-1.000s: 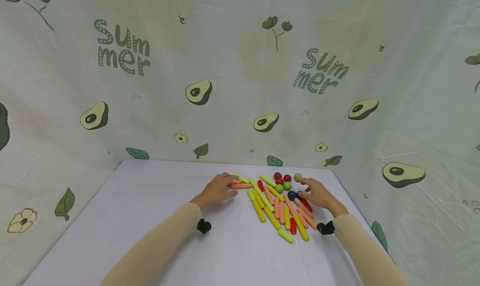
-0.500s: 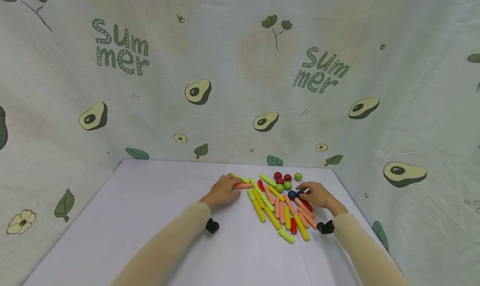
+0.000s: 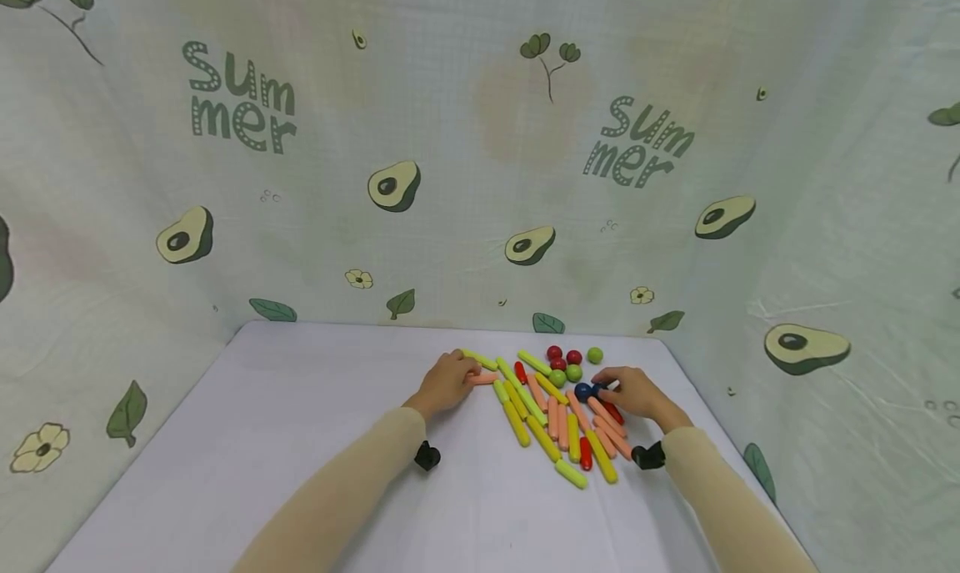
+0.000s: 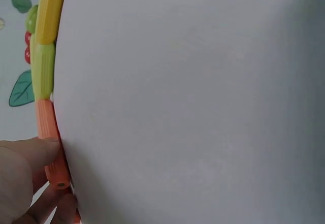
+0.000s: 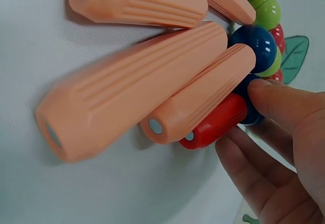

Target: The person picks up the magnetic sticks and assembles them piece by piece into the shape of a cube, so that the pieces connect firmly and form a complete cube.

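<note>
At the left end of the pile, my left hand (image 3: 442, 384) pinches an orange ribbed rod (image 4: 48, 122); in the left wrist view the thumb lies on its side and the fingers curl underneath. A light green rod (image 4: 43, 71) adjoins its far end. My right hand (image 3: 633, 391) pinches a dark blue ball (image 5: 249, 99) at the pile's right side, thumb on top and fingers below, partly covering it. Beside that ball are another blue ball (image 5: 256, 49), a short red rod (image 5: 218, 120) and a salmon-orange rod (image 5: 203, 92).
Several yellow, green, orange and red rods lie close together on the white table (image 3: 300, 439), among them a yellow rod (image 3: 602, 456). Red balls (image 3: 573, 357) and green balls (image 3: 595, 355) sit behind them. A printed cloth (image 3: 465, 98) surrounds the table.
My left hand has moved slightly right and its fingers have drawn in on the orange rod, which shifted a little nearer. My right hand has come down from beside the green ball to the blue ball.
</note>
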The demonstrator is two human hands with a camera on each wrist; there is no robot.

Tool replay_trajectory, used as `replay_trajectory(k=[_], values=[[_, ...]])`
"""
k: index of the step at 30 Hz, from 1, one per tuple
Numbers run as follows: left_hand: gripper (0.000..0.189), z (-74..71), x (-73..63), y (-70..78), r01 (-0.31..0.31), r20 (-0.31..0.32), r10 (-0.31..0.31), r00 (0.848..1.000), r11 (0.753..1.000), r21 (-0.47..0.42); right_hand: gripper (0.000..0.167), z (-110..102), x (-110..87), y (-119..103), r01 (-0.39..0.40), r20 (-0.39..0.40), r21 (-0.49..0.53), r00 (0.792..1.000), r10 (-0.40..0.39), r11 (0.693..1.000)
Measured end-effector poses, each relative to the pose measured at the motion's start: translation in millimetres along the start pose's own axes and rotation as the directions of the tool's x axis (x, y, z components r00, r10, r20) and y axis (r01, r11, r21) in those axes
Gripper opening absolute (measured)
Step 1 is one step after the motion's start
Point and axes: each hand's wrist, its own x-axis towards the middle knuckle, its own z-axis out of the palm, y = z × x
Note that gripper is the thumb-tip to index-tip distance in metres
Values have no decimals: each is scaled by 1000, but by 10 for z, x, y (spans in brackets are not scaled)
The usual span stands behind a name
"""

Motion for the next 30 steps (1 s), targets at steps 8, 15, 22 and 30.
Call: replay_trajectory(k=[8,15,22,30], values=[[22,-12,-33,-58,27,21,-26,999,998,-56,29,9,-14,-11,-19,2,11,1000,19,1000],[8,-74,-100,-126,4,37,-2,999,999,-33,31,-39,-40,-27,-6,-12,-3,1000,6,1000],[11,-145,-167,-183,11,45,-9,999,999,-32,30,-77,-46,-60,23,-65,-16,998,-24,1000],[23,-155,-220,-181,-42,96,35,995,997,66,30,4,-11,-55,5,-48,0,999,-5,1000]])
